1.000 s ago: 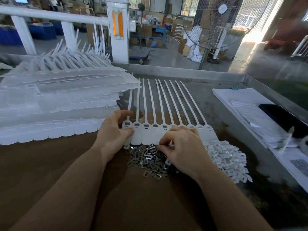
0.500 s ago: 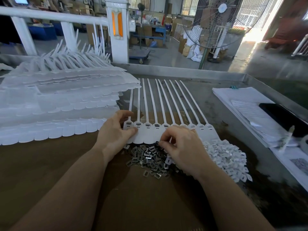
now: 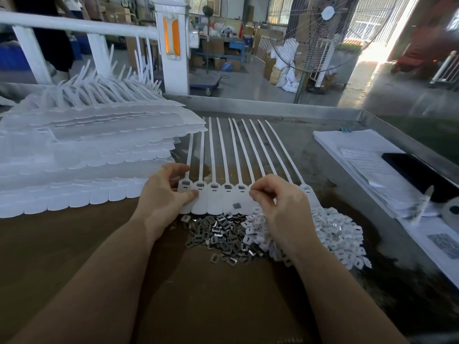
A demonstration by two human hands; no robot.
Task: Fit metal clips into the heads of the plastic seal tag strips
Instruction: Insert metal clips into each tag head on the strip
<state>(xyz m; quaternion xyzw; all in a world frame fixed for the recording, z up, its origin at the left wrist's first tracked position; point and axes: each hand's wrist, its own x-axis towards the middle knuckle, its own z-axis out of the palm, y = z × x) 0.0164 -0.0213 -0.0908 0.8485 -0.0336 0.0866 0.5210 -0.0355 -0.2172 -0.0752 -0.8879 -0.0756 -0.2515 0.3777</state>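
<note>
My right hand hovers over the row of tag heads, thumb and forefinger pinched together at the sixth head; I judge there's a clip between them, but it's too small to make out. My left hand pins the left end of the joined strip set, thumb on the first tag's flag and fingers curled over its top edge. The strips lie mid-bench, tails fanning toward the far edge. Five heads show a dark clip seated; one loose clip sits on a flag.

The clips should be light, stiff, thin and slick, so I'd take them by the edges with fingertips. The plastic looks bendy and would slide unless held down.

The metal clips pile lies just nearside of the flags, white plastic caps to its right, stacked strip sheets along the left edge, papers at the right.
</note>
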